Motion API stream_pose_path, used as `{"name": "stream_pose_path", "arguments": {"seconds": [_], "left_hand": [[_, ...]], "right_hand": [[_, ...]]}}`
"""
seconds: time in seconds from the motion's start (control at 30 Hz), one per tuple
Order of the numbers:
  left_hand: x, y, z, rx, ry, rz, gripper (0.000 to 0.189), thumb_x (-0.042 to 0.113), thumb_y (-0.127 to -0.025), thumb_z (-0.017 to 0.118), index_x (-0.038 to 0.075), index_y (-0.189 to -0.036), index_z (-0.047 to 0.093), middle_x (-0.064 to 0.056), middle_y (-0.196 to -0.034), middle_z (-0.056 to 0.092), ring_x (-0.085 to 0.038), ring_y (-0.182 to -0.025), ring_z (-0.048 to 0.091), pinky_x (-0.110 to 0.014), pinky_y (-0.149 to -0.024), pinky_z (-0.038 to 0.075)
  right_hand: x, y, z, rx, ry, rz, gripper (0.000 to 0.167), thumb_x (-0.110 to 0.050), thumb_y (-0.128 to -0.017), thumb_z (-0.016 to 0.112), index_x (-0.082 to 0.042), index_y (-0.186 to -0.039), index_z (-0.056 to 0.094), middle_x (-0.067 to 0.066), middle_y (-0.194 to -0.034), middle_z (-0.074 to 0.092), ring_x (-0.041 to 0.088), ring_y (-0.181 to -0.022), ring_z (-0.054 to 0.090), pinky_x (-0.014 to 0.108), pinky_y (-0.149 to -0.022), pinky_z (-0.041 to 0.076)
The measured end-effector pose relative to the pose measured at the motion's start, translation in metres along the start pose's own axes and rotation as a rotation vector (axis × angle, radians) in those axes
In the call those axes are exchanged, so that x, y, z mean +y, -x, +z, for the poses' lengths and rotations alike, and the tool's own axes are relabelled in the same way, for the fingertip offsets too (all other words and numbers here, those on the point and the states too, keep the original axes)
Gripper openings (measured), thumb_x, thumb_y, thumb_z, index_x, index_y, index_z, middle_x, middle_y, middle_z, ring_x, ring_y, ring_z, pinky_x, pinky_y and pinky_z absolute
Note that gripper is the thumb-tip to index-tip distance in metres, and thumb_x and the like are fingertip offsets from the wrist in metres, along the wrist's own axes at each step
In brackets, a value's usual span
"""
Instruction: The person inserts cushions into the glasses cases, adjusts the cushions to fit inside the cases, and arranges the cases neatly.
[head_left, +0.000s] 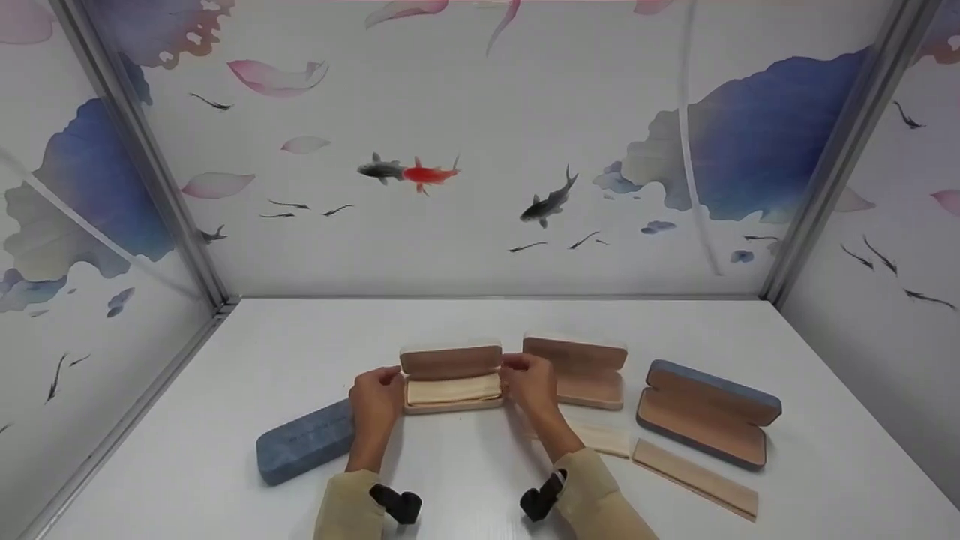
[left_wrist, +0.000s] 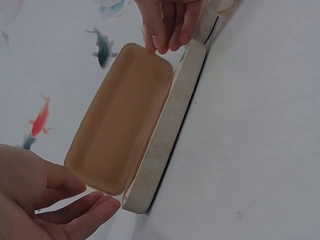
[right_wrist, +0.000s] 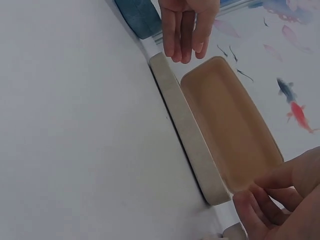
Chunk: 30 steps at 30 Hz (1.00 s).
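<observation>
A beige glasses case (head_left: 454, 409) stands with its lid (head_left: 451, 361) raised and its tan inside facing me. In the head view a folded cream cloth (head_left: 452, 388) lies in its base; the case's front wall hides it in both wrist views. At the case's left end is my left hand (head_left: 377, 397), with fingers extended and thumb by the lid's corner (left_wrist: 107, 187). My right hand (head_left: 531, 381) is at the opposite end, thumb and forefinger close to the lid. In the right wrist view the left hand's fingers (right_wrist: 186, 40) point down, nearly straight.
Right of this case stands another open beige case (head_left: 589, 386), partly behind my right hand. Farther right are an open blue case (head_left: 701, 431) and two folded cloths, one cream (head_left: 606, 439), one tan (head_left: 697, 480). A closed blue case (head_left: 304, 442) lies on the left.
</observation>
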<state>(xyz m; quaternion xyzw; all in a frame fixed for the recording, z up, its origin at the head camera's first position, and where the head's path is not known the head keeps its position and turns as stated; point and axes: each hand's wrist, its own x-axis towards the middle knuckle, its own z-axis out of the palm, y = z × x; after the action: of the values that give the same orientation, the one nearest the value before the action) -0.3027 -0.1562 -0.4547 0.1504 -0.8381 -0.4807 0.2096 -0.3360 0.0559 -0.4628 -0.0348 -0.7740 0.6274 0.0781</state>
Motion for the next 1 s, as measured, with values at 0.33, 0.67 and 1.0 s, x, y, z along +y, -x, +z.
{"name": "stream_pose_path", "arguments": {"seconds": [0.33, 0.67, 1.0], "left_hand": [[0.011, -0.002, 0.002, -0.062, -0.043, 0.029, 0.039, 0.024, -0.103, 0.053, -0.01, -0.112, 0.07, -0.026, -0.105, 0.073, -0.038, -0.098, 0.07, -0.05, -0.085, 0.055], [0.026, -0.022, -0.009, -0.304, -0.177, -0.092, 0.066, 0.046, -0.105, 0.043, -0.015, -0.125, 0.058, -0.031, -0.122, 0.065, -0.043, -0.112, 0.064, -0.054, -0.096, 0.052], [0.036, -0.033, -0.013, -0.513, -0.135, -0.313, 0.083, 0.06, -0.099, 0.045, -0.007, -0.146, 0.038, -0.029, -0.13, 0.056, -0.04, -0.107, 0.061, -0.05, -0.085, 0.057]], "right_hand": [[-0.012, -0.002, -0.014, 0.068, 0.064, 0.034, 0.027, -0.022, -0.097, 0.061, -0.001, -0.108, 0.073, 0.015, -0.096, 0.071, 0.013, -0.076, 0.062, 0.023, -0.063, 0.05], [-0.02, -0.01, -0.012, -0.18, -0.041, 0.218, 0.066, -0.046, -0.102, 0.053, 0.006, -0.142, 0.048, 0.025, -0.134, 0.058, 0.037, -0.125, 0.059, 0.047, -0.102, 0.051], [-0.025, -0.018, -0.007, -0.233, 0.072, 0.178, 0.074, -0.05, -0.101, 0.051, 0.01, -0.142, 0.045, 0.028, -0.132, 0.057, 0.038, -0.115, 0.063, 0.047, -0.095, 0.056]]}}
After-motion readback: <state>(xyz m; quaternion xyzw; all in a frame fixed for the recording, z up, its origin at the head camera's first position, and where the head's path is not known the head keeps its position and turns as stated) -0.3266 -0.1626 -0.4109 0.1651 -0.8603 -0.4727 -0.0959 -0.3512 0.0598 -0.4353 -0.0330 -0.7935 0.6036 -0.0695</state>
